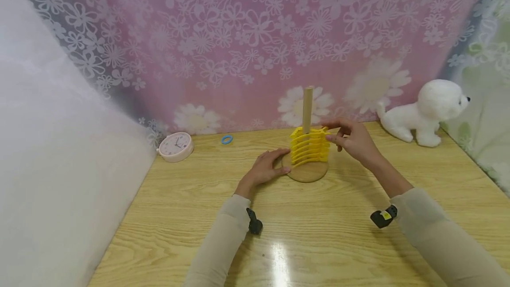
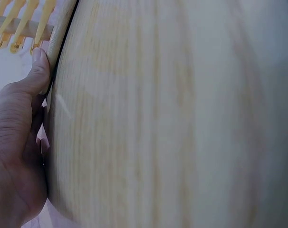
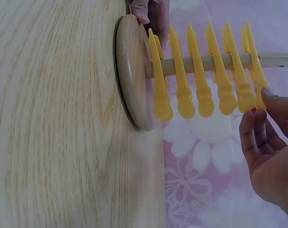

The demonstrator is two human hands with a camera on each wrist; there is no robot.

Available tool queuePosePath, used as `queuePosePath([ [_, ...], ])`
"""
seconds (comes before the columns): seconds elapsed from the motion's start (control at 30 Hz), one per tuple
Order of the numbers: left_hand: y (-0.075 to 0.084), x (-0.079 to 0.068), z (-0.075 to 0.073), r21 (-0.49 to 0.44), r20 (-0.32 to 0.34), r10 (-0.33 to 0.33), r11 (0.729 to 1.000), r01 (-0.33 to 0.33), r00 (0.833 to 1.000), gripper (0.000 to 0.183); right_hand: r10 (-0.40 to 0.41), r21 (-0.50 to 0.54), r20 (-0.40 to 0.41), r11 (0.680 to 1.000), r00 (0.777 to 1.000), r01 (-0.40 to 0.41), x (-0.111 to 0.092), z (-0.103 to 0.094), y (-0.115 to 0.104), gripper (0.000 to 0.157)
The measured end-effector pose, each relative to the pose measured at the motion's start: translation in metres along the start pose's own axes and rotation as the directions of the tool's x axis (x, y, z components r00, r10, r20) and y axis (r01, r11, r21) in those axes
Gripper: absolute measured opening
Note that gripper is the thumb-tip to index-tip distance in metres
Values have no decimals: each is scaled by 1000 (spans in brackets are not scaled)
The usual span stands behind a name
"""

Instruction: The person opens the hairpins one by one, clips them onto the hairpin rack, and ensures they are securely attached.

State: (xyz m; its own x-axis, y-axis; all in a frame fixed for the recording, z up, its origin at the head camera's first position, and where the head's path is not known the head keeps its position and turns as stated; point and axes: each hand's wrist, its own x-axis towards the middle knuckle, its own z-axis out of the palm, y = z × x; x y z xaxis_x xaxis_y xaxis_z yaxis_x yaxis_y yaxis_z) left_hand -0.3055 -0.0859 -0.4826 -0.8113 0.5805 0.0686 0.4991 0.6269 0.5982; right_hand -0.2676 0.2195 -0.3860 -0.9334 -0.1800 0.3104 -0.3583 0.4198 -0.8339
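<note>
A wooden post point(image 1: 307, 110) stands upright on a round wooden base point(image 1: 308, 174) on the table. Several yellow plastic clothespins point(image 3: 203, 80) are clamped across the post, one above another, with gaps between them. My left hand point(image 1: 264, 168) grips the left rim of the base, its thumb point(image 2: 38, 69) at the rim in the left wrist view. Up at the top of the row, my right hand point(image 1: 353, 140) pinches the rounded end of the uppermost clothespin point(image 3: 251, 59) between thumb and fingers. Above that clothespin the post is bare.
A pink round clock point(image 1: 176, 146) sits at the back left of the table point(image 1: 191, 225), with a small blue ring point(image 1: 226, 139) to its right. A white plush dog point(image 1: 424, 112) stands at the back right. Behind everything hangs a pink flowered curtain point(image 1: 239, 65).
</note>
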Motion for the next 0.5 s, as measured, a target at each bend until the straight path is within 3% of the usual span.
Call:
queuePosePath([
  [0.17, -1, 2, 0, 8, 4, 4, 1000, -4, 1000, 67, -41, 25, 7, 999, 999, 40, -3, -2, 4, 39],
  [0.5, -3, -2, 0, -12, 6, -2, 1000, 2, 1000, 67, 10, 69, -9, 998, 1000, -10, -7, -7, 6, 36],
])
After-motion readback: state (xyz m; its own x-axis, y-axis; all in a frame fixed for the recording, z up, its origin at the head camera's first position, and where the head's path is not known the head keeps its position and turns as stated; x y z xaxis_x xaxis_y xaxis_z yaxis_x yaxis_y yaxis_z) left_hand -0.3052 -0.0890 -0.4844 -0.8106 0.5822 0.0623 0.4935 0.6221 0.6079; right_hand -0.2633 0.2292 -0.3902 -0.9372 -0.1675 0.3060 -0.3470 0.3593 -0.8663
